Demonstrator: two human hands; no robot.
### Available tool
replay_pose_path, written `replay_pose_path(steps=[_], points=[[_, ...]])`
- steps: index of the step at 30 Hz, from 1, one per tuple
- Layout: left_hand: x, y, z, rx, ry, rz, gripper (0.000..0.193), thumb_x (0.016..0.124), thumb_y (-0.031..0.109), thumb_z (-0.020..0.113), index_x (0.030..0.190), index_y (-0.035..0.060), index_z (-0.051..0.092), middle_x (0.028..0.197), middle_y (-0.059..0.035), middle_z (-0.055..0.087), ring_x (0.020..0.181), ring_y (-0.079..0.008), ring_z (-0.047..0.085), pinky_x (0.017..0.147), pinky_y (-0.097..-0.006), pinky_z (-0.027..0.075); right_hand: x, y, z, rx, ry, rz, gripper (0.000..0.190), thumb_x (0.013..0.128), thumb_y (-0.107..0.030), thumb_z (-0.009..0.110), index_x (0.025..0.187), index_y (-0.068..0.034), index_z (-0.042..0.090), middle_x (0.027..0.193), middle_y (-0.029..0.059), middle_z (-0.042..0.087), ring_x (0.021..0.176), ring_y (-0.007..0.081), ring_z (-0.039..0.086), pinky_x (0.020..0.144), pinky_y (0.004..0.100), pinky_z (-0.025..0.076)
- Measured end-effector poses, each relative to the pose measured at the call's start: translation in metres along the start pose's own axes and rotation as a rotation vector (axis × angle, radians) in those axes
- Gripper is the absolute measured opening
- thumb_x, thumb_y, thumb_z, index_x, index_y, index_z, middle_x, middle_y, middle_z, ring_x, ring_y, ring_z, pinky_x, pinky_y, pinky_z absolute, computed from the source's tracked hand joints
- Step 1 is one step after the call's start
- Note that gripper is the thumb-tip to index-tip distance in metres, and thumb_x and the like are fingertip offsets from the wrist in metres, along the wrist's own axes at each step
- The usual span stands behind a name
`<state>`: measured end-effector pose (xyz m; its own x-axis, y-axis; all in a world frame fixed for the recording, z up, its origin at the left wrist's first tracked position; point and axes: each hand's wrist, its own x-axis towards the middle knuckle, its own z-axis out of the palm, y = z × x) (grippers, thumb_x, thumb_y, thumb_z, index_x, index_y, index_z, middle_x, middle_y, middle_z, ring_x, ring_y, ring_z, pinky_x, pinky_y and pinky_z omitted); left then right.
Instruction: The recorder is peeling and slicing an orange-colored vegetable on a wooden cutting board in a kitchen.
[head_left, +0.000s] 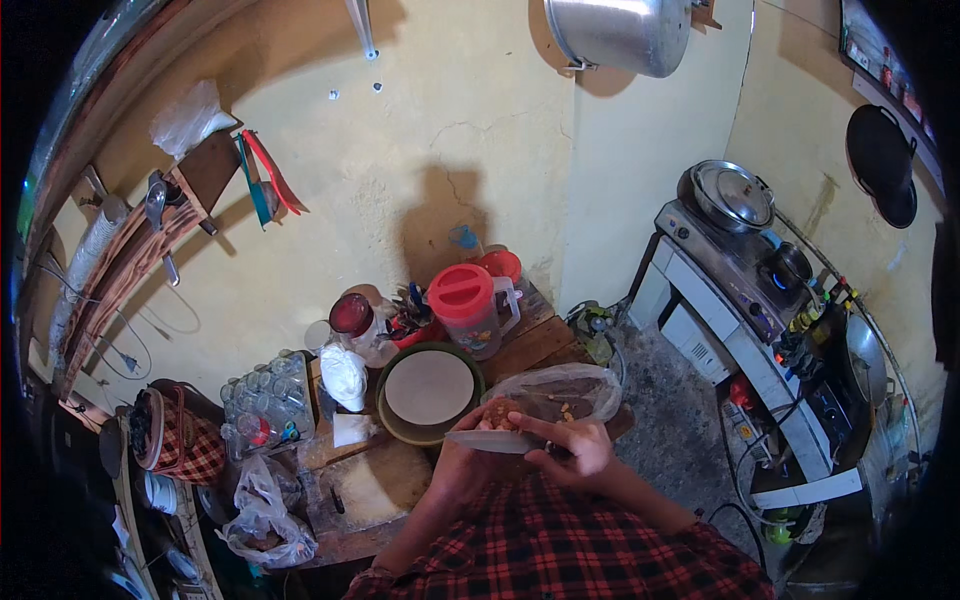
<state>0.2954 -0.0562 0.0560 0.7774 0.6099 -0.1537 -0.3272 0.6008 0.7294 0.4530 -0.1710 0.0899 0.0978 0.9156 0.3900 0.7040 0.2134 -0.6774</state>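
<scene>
Close to my chest, my left hand (461, 466) holds a round, reddish-brown piece of food (500, 412), whose exact kind I cannot tell. My right hand (579, 448) grips a knife, its broad metal blade (487, 442) lying across the near side of the piece. The right forefinger reaches forward onto the food. Just beyond the hands spreads a clear plastic bag (592, 386) with small orange-yellow bits in it. Left of the bag stands a green round basin (385, 420) with a flat pale disc (430, 388) in its top. The knife's handle is mostly hidden by my right hand.
A worn cutting board (367, 484) lies on the wooden table (551, 345). Behind are a red-lidded pitcher (465, 300) and a red-lidded jar (352, 315). Glass jars (266, 397) and a plastic bag (266, 517) sit left. At right, a gas stove (720, 262) has a lit burner under a small pot (791, 262).
</scene>
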Motion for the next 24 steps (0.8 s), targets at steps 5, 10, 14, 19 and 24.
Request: replay_pose_path(steps=[5,10,14,19,24], points=[[0.002,-0.01,-0.012,-0.093,-0.071,-0.023,0.044,0.093,0.012,0.051,0.133,-0.0028,0.039,0.122,-0.0117,0.053,0.11,-0.0197,0.055,0.095,-0.0338,0.045,0.002,0.004,0.005,0.047,0.091,-0.046,0.05,0.084,-0.03,0.063,0.131,-0.02,0.051,0.069,0.0076,0.065,0.053,0.0242,0.062,0.051,0.0342,0.05],[0.011,-0.028,-0.029,-0.146,-0.061,-0.001,0.043,0.092,0.006,0.05,0.133,-0.0021,0.039,0.124,-0.0126,0.052,0.115,-0.0216,0.052,0.098,-0.0366,0.044,0.001,0.005,0.007,0.045,0.12,-0.05,0.047,0.082,-0.022,0.065,0.127,-0.016,0.055,0.07,0.0091,0.065,0.056,0.0229,0.063,0.052,0.0314,0.049],[0.004,-0.01,0.001,-0.105,0.032,-0.046,0.042,0.093,0.009,0.051,0.132,-0.002,0.04,0.126,-0.0126,0.052,0.117,-0.0219,0.051,0.1,-0.0382,0.043,0.0,0.024,0.028,0.406,0.216,-0.037,0.04,0.083,-0.009,0.063,0.123,-0.008,0.058,0.085,0.0109,0.069,0.058,0.0129,0.061,0.056,0.0264,0.047],[0.008,-0.014,-0.005,-0.102,0.034,-0.042,0.04,0.094,0.011,0.05,0.131,-0.0028,0.041,0.127,-0.0133,0.051,0.117,-0.0232,0.051,0.1,-0.0393,0.043,-0.007,0.026,0.032,0.677,0.173,0.113,0.033,0.088,-0.005,0.058,0.121,-0.002,0.058,0.101,0.0076,0.068,0.065,0.0054,0.056,0.061,0.0231,0.046],[0.006,-0.008,-0.005,-0.08,-0.008,-0.053,0.043,0.094,0.02,0.052,0.13,-0.001,0.041,0.125,-0.0118,0.052,0.114,-0.0245,0.053,0.1,-0.0409,0.043,-0.009,0.047,0.021,1.356,0.219,0.412,0.029,0.094,-0.012,0.052,0.121,-0.006,0.059,0.067,-0.0054,0.05,0.054,0.0017,0.038,0.047,0.0196,0.032]])
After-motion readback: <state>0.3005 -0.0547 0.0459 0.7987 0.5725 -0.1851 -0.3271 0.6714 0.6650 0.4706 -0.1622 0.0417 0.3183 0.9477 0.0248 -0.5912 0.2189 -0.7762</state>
